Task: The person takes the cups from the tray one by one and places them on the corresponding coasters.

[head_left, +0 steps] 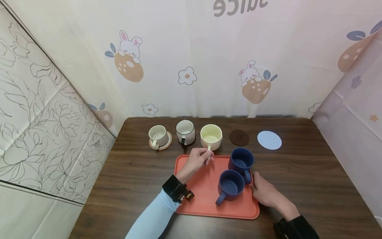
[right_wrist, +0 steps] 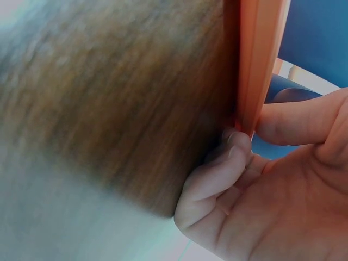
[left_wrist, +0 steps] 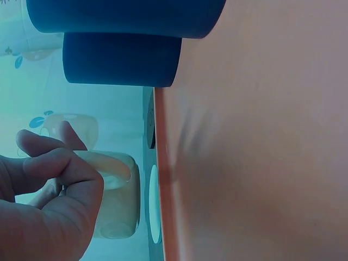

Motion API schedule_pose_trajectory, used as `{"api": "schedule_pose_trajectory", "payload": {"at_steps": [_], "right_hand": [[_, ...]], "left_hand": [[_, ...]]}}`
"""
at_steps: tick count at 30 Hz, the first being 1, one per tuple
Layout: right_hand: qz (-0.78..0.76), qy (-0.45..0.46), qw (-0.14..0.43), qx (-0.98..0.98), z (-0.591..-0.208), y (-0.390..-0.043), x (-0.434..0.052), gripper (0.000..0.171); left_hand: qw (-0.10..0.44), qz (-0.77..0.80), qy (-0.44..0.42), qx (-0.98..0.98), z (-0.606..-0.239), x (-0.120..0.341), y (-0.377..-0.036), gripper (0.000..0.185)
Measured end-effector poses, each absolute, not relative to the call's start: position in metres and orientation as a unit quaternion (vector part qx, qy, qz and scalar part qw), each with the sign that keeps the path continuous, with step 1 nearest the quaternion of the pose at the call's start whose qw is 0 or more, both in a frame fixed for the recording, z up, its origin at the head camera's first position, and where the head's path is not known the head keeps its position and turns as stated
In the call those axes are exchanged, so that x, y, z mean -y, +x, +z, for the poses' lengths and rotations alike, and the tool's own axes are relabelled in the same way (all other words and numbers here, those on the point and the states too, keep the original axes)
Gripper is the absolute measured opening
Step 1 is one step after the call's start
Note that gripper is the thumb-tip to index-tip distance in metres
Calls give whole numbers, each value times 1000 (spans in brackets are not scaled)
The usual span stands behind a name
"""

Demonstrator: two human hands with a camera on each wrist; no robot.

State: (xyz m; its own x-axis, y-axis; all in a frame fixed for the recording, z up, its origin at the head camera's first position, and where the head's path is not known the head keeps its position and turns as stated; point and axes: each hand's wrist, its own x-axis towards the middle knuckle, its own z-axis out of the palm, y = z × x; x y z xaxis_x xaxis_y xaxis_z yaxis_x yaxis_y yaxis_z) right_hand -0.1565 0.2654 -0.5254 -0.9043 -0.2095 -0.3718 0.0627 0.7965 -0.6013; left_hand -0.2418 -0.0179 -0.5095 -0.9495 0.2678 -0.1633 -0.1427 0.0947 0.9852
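Note:
My left hand (head_left: 198,160) pinches the handle of a pale yellow cup (head_left: 211,133) beyond the tray's far edge. In the left wrist view, a thin gap shows between the cup's base and a pale round coaster (left_wrist: 155,204); the head view hides this coaster behind the cup. My right hand (head_left: 265,190) grips the right rim of an orange-red tray (head_left: 200,199), with the thumb on the inner side and fingers curled against the outside. Two dark blue mugs, a front one (head_left: 230,186) and a back one (head_left: 241,161), stand close together on the tray.
A cream cup (head_left: 158,135) sits on a round coaster (head_left: 169,139) at the back left of the wooden table (head_left: 128,186). Beside it stands a white mug (head_left: 185,131) with a black handle. A dark brown coaster (head_left: 239,137) and a white coaster (head_left: 269,140) lie farther right.

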Motion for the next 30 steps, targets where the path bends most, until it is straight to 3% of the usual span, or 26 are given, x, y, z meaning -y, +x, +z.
{"api": "schedule_pose_trajectory", "payload": {"at_steps": [14,30], "right_hand": [[-315,-42,206,-925,-526,-155,-265,22],[-310,-38,205,-928,-526,-154,-265,23]], "left_hand": [[121,677,32,-725,-517,4,-260,28],[122,676,10,-727,-521,-6,-272,28]]}}
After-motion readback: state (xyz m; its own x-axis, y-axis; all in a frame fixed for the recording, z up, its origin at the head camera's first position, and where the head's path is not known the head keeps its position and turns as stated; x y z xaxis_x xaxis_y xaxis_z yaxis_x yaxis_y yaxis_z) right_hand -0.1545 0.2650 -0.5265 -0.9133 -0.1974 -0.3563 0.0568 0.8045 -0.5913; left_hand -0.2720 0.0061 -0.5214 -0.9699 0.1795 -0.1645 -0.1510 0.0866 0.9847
